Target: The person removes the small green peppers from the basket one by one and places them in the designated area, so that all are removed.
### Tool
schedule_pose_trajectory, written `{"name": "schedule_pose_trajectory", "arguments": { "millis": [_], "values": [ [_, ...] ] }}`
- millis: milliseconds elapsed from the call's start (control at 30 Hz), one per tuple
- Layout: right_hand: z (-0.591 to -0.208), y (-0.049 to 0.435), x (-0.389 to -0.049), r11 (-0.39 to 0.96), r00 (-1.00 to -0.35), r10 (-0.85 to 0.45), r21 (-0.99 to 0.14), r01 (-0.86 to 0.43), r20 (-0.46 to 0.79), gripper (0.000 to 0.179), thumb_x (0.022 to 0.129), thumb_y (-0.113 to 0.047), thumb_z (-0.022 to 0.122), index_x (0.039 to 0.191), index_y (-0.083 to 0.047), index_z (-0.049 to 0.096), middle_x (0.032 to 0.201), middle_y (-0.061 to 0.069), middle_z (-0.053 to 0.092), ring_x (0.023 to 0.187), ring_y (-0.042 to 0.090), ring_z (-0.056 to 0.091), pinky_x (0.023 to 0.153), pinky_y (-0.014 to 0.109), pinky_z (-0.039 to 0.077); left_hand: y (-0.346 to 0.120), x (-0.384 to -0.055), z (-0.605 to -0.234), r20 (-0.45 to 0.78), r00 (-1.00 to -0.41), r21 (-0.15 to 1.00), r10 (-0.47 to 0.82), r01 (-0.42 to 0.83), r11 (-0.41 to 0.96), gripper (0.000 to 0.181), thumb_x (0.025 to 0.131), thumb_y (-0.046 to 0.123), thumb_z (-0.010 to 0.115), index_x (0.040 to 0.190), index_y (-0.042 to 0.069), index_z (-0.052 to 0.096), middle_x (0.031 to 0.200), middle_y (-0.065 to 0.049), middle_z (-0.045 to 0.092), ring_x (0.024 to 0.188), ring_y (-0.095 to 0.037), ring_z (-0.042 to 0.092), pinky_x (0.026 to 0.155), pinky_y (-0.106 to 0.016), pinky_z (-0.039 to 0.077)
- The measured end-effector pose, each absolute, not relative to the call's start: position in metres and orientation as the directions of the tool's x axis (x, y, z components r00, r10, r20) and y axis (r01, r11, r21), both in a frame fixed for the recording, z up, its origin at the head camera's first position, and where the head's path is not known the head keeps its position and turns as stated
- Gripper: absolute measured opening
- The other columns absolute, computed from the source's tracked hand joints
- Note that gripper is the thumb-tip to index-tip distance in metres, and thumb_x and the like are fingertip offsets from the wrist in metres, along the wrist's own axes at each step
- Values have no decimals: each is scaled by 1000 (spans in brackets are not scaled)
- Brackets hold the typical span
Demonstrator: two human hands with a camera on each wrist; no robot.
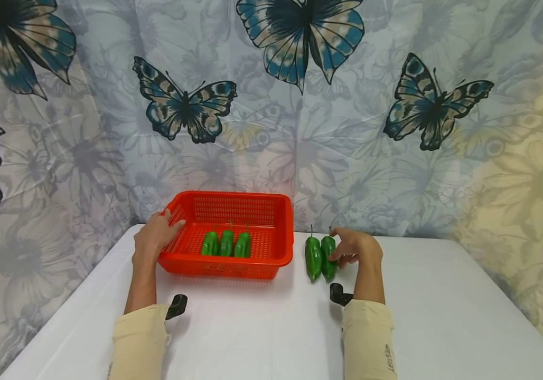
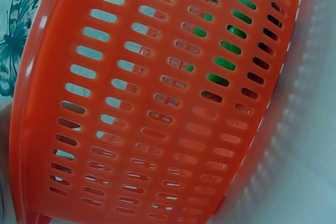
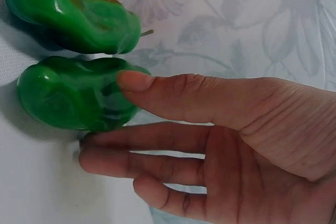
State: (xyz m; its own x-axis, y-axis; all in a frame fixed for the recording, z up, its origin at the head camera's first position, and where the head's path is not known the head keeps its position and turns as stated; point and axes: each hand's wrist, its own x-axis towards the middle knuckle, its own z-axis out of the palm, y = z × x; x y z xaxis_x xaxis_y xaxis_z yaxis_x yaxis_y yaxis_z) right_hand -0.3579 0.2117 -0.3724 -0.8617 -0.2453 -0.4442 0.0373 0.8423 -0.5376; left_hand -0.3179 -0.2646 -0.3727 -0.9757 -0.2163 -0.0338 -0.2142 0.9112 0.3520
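Note:
My left hand [image 1: 151, 237] grips the left rim of a red plastic basket [image 1: 283, 227], with the thumb over the edge. Three green peppers [image 1: 226, 244] lie side by side in it. In the left wrist view, the basket's slotted wall [image 2: 157, 98] fills most of the picture and green shows through the slots. To the right of the basket, my right hand [image 1: 359, 245] is at the nearer of two green peppers on the table. Its thumb tip overlaps the stem end of that pepper [image 3: 68, 95], and nearly straight fingers lie along its side. The other pepper [image 3: 79, 19] lies close beside it.
A white-covered table [image 1: 252, 327] carries everything. Behind it hangs a floral cloth [image 1: 338, 174] with butterfly prints, close to the basket's far side. Small black devices [image 1: 176, 306] are worn at both wrists, above pale sleeves.

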Motion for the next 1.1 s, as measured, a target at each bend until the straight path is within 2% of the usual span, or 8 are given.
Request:
{"name": "schedule_pose_trajectory", "arguments": {
  "millis": [300,467,733,867,1100],
  "values": [
    [-372,212,-357,849,-864,-227,-525,51,-450,83,94,-22,77,161,-10,30,98,13,77,96,24,75,95,39,59,-265,-319,-375,-24,-975,347,-220,-214,913,76,108,44,45,163,-2,19,161,-38,29,140,-59,45,107,-76,45],
    [-373,210,-357,844,-859,-263,-536,16,-440,78,94,-20,76,159,-6,34,110,15,78,104,27,77,99,41,60,-266,-317,-375,-38,-973,346,-229,-228,910,76,108,43,45,164,-2,19,162,-37,28,140,-58,46,107,-75,45],
    [-369,208,-358,841,-856,-262,-541,24,-446,77,95,-19,75,158,-3,34,115,19,78,111,32,76,103,45,58,-266,-316,-374,-21,-974,350,-225,-218,911,77,108,43,45,163,-3,18,160,-38,30,138,-59,47,106,-76,46],
    [-369,209,-357,846,-860,-238,-532,46,-452,82,94,-20,76,161,-2,30,110,15,79,105,28,76,101,43,59,-265,-316,-374,-19,-975,347,-223,-216,913,77,108,43,46,163,-3,19,160,-38,30,139,-59,46,106,-76,45],
    [-366,211,-353,856,-869,-203,-513,67,-451,93,95,-23,75,165,-2,17,96,12,76,94,24,74,88,35,57,-263,-315,-374,-3,-976,346,-218,-205,916,77,107,43,47,163,-4,21,158,-38,34,136,-59,49,105,-75,48]
  ]
}}
